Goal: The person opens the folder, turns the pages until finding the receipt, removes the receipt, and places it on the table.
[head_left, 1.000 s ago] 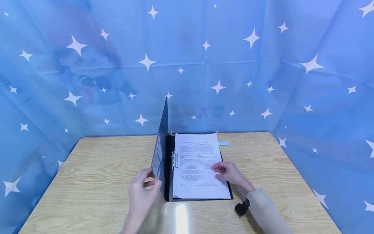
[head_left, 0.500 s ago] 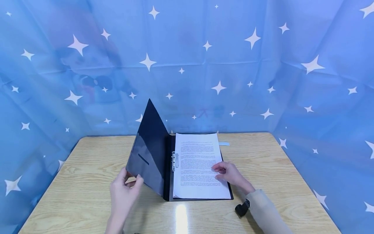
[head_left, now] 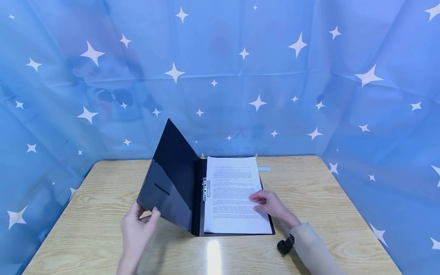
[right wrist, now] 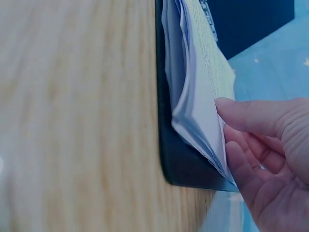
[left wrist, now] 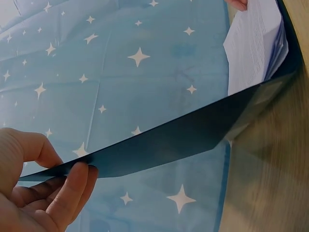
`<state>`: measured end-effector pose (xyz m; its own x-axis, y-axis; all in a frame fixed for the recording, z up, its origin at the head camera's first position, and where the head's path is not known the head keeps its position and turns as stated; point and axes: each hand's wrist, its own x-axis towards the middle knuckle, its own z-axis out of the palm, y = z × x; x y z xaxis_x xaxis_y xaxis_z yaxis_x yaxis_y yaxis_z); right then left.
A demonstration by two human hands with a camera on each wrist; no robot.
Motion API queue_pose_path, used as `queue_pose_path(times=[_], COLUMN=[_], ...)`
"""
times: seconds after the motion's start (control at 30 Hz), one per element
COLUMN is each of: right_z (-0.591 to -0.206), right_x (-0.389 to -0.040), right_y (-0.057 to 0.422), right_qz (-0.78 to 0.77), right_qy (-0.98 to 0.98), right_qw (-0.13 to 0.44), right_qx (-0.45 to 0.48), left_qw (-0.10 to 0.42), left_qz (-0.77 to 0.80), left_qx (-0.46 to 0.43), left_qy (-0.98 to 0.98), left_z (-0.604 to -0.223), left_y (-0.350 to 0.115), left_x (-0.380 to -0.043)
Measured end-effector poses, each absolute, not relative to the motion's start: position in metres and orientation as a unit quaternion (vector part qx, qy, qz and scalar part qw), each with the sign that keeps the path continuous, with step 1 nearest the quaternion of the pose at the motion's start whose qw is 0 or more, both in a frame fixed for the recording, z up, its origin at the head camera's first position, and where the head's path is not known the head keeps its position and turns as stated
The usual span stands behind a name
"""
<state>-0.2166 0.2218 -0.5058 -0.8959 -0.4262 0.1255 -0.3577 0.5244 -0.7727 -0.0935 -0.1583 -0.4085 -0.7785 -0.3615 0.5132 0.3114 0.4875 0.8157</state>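
A black clip folder [head_left: 178,183] stands spread on the table, its left cover raised and tilted left. The left hand [head_left: 139,225] pinches the lower outer corner of that cover; the left wrist view shows the thumb and fingers on opposite faces of the cover [left wrist: 159,145]. Printed paper sheets [head_left: 233,179] lie in a stack on the folder's right side, beside a metal clip [head_left: 205,190] at the spine. The right hand [head_left: 271,204] rests on the right part of the stack, its loosely bent fingertips and thumb touching the paper [right wrist: 205,96].
Under the folder is a light wooden table [head_left: 120,183]. A small pale blue strip [head_left: 264,169] pokes out past the folder's right edge. Behind hangs a blue curtain [head_left: 220,57] with white stars. A black device [head_left: 285,245] sits on the right wrist.
My left hand has moved left and swung the cover from nearly upright to leaning left, so its inner face with a clear pocket shows. The right hand has stayed on the paper.
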Motion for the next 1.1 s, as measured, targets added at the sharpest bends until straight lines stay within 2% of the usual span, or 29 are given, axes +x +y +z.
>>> queue_pose_path(times=[0.43, 0.67, 1.1], right_z=[-0.506, -0.508, -0.509], right_x=[-0.218, -0.218, -0.219], right_y=[0.222, 0.223, 0.224], right_qz=[-0.43, -0.429, -0.428], right_qy=[0.874, 0.875, 0.875], right_qw=[0.043, 0.048, 0.052], right_qx=[-0.223, -0.22, -0.218], left_qw=[0.33, 0.299, 0.289], left_qz=[-0.502, -0.513, -0.499], left_qx=[0.051, 0.085, 0.12], left_qy=[-0.798, -0.8, -0.808], left_z=[-0.416, -0.422, -0.43], left_y=[-0.172, -0.182, -0.195], left_x=[-0.091, -0.088, -0.084])
